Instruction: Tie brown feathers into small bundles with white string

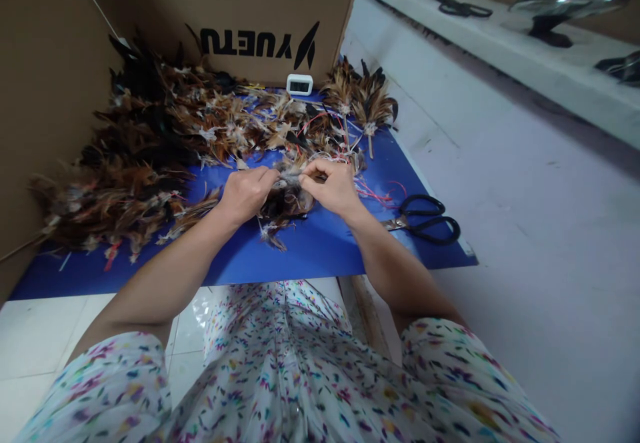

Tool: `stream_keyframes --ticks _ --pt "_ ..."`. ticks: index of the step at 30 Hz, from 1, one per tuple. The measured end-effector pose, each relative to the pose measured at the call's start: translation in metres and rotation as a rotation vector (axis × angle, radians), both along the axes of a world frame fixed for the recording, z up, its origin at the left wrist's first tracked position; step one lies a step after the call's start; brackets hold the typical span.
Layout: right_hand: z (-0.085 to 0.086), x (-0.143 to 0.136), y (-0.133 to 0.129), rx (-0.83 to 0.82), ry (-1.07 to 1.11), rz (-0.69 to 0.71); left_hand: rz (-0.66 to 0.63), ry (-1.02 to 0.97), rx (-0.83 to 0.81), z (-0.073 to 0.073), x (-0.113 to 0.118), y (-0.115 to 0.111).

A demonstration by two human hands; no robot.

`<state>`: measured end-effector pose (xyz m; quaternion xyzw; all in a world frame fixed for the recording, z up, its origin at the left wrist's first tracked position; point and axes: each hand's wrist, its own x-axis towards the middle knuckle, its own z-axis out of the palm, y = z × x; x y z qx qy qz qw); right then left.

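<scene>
Feather bundle (285, 200) pinched between both hands near the middle of the blue mat (310, 250), quill ends gathered upward, dark tips fanning down toward the mat's near edge. Left hand (247, 193) curled tight around the bundle's left side, apparently to keep the quills from splaying; right hand (334, 186) closed with fingertips meeting at the quill ends, seemingly on a fine thread, though too small to tell for sure. Both grips narrow, shut on the bundle.

Loose feather heap (145, 156) banked over the mat's left and far portions, within easy reach of the left hand. Finished feather tufts (367, 106) lying at the mat's far right corner, set apart from the heap, probably to keep done work separate. Black scissors (427, 218) resting on the mat's right edge, just beside the right forearm, blades pointing inward. Small white clock (299, 84) at the mat's far edge, against the cardboard box (240, 10). Red thread scraps (375, 193) between scissors and bundle.

Box walling off the far side and another cardboard wall the left; bare blue strip along the near edge, pale floor right of the mat.
</scene>
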<state>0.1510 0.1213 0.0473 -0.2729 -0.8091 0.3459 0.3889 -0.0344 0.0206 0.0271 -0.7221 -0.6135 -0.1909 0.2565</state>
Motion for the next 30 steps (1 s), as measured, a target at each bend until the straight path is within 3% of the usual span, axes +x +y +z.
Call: stream_keyframes --ticks 10,15,19,24,27,30 --pt "-0.003 -0.001 0.0 0.007 0.025 0.023 0.018 -0.005 -0.021 0.002 0.001 0.0" --pt "-0.003 -0.001 0.0 -0.009 0.022 0.037 -0.016 -0.182 -0.02 -0.003 -0.002 0.002" --pt "0.003 0.003 0.005 -0.015 0.144 0.009 -0.074 -0.467 0.01 -0.004 -0.005 0.008" --pt "0.009 0.007 0.015 -0.144 0.291 -0.041 -0.091 -1.114 -0.077 0.001 -0.006 0.017" --pt "0.007 0.007 0.018 -0.184 0.274 -0.049 -0.202 -1.461 -0.084 0.004 -0.005 0.018" --pt "0.003 0.004 0.019 -0.156 0.23 -0.043 -0.314 -1.637 -0.091 0.006 -0.005 0.018"
